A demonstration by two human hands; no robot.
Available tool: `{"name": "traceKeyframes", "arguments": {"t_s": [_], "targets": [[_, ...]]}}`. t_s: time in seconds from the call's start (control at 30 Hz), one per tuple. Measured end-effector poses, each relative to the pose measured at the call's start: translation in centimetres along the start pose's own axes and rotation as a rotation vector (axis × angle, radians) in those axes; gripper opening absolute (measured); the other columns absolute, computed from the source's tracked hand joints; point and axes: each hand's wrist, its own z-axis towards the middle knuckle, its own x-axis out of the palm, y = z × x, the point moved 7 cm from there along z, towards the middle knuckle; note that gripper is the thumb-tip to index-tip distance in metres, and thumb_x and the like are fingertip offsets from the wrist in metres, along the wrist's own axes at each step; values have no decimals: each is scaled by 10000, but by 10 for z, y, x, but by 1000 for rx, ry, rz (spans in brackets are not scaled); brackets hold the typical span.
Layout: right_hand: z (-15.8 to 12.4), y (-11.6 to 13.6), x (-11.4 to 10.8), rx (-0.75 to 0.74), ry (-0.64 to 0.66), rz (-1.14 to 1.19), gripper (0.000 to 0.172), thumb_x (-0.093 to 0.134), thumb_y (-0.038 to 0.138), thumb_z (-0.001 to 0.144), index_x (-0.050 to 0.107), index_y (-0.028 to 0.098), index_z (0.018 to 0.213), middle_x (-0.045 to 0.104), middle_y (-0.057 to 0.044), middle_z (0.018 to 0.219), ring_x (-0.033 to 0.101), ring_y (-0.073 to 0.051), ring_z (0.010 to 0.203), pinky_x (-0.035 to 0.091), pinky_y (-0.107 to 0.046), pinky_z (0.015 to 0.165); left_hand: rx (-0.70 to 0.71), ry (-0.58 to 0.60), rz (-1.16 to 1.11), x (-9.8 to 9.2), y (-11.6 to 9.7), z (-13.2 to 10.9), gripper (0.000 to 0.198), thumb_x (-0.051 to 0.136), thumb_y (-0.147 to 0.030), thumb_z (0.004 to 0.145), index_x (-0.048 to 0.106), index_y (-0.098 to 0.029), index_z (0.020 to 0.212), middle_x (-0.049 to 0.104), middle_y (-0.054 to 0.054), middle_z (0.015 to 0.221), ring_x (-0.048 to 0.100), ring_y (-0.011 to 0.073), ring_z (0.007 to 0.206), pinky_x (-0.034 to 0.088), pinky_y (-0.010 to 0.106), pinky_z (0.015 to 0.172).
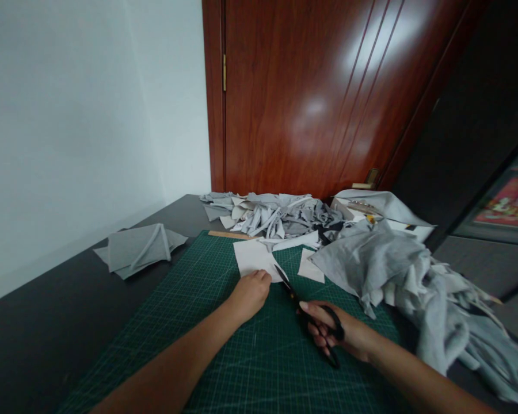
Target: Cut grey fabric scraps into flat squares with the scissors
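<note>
My left hand (252, 292) has its fingers closed on the near edge of a pale piece of cloth (252, 257), which lies on a green cutting mat (190, 305). Black scissors (291, 290) are in my right hand (322, 325), thumb and fingers in the handle loops. Their blades point away to the upper left, with the tip at the cloth's right edge near my left hand. Whether the blades are parted is too small to tell. Right of the blades, a smaller pale scrap (311, 267) lies on the mat.
Grey and white fabric scraps (280, 215) are heaped along the back. Larger grey cloth (380, 259) spreads over the right side. Folded grey pieces (138, 248) rest on the dark table (38, 339) at left. A wooden strip (228, 235) lies along the mat's far edge; an open white box (349, 210) stands behind.
</note>
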Motion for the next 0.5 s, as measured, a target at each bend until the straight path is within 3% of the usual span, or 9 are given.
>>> {"name": "traceKeyframes", "arguments": {"t_s": [0.5], "targets": [[-2, 3, 3, -6, -42, -27, 537, 650, 685, 717, 454, 189, 656, 437, 90, 485, 384, -43, 367, 317, -158, 351, 7, -13, 3, 1, 1, -1, 216, 402, -65, 932, 607, -129, 954, 659, 103, 975, 629, 230, 920, 520, 365, 839]]}}
